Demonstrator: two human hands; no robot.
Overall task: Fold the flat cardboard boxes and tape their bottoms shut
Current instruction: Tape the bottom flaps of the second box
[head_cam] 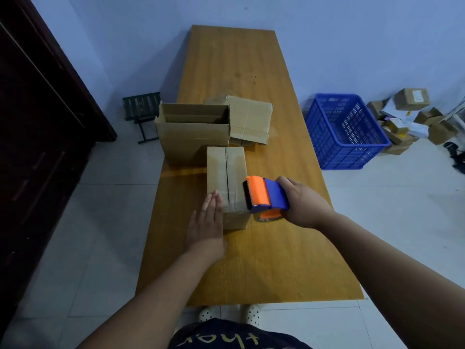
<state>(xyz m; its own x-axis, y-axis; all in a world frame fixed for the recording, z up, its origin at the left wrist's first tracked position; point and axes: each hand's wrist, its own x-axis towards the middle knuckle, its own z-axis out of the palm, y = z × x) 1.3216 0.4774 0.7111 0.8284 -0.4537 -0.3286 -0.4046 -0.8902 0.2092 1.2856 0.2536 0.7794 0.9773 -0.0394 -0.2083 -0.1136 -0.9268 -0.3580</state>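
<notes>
Your tabletop [241, 61], left to right, both hands at the small box.
Open box [191, 139], upright at the left edge; your left hand [206, 222], fingers straight, pressed flat on the near left corner of the small box [225, 170], seam up, mid-tabletop; flat cardboard [251, 119] behind; tape dispenser [266, 195] at that box's near right edge, your right hand [303, 204] clamped round it; blue crate [344, 132] on the floor.

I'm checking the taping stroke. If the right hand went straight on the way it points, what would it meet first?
Likely the small box: the right hand aims the tape dispenser leftward at its top, seemingly touching it, though depth is unclear.
</notes>
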